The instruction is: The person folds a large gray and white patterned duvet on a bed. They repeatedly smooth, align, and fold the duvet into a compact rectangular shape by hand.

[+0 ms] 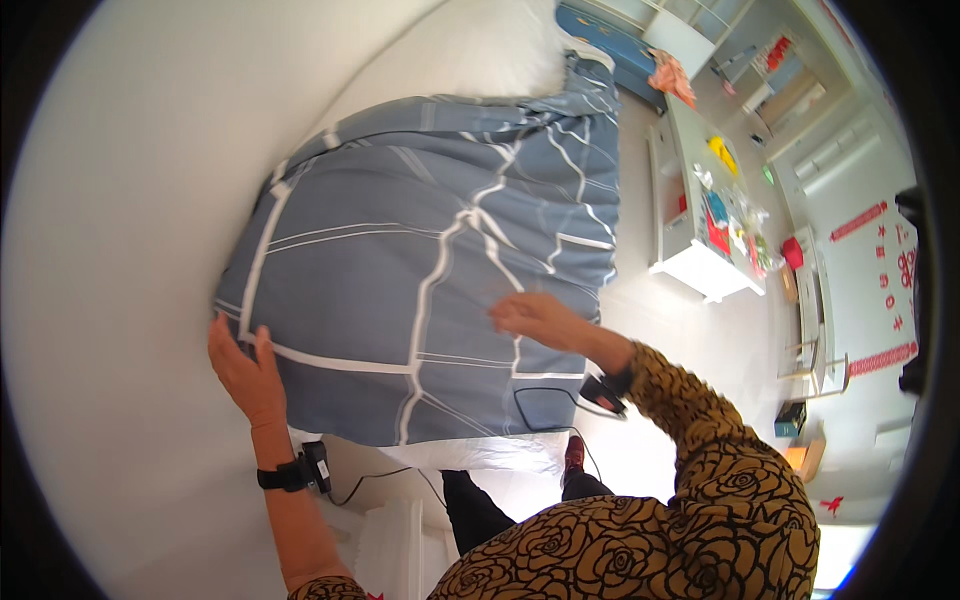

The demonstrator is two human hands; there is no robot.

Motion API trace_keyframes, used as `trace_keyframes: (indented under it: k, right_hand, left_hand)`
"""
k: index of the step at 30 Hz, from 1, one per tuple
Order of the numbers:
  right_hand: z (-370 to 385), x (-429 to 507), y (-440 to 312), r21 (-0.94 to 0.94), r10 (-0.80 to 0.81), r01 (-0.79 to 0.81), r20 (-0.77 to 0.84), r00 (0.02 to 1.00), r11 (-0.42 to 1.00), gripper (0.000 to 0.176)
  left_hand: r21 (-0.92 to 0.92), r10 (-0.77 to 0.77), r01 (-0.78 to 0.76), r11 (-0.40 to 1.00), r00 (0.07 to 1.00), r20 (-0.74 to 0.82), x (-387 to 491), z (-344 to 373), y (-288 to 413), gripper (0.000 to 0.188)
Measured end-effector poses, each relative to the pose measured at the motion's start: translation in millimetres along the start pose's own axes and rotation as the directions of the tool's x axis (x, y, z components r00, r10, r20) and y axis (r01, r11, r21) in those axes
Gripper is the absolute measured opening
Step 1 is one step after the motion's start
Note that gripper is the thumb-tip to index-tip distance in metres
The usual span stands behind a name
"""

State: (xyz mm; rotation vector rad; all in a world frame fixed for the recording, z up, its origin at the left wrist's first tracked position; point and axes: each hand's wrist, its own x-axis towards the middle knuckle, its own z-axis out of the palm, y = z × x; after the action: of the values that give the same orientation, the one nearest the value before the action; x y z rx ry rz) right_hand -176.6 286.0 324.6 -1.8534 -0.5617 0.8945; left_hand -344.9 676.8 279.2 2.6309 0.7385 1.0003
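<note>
A grey-blue bed sheet or cover with white lines lies over a bed, with wrinkles and folds towards its far and right parts. At its near left corner, beside the wall, my left hand rests with thumb and fingers apart, touching the edge. Above the right part of the cloth is my right hand, blurred, its fingers partly bent; whether it touches the cloth cannot be told. Each wrist wears a black strap with a small device, and a black cable lies over the near right part of the cloth.
A white wall runs along the left. White fluffy bedding lies at the far end. To the right stands a white table bearing several coloured items, and behind it a blue bench-like piece with pink cloth. Near my legs is a white furniture piece.
</note>
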Motion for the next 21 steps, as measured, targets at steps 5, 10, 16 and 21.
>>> trace_keyframes:
  k: [5,10,16,21]
  right_hand:
    - [-73,-173,104,0.156,0.375,-0.347,-0.215,0.902,0.925,0.032]
    - [-157,-348,224,0.014,0.297,-0.313,-0.36,0.884,0.95,0.026]
    - [-230,-569,298,0.386,0.578,-0.431,-0.584,0.57,0.815,0.032]
    - [-261,-628,321,0.547,0.682,-0.408,-0.606,0.409,0.731,0.036]
  left_hand:
    - [0.159,-0.077,0.048,0.986,0.981,0.18,0,1,49,0.054]
    - [0.33,-0.096,0.009,0.944,0.964,0.247,-40,-2,59,0.051]
    - [0.215,-0.201,0.091,0.972,0.793,0.574,-188,70,181,0.051]
    - [0.122,-0.33,0.454,0.883,0.413,0.849,-321,116,284,0.049]
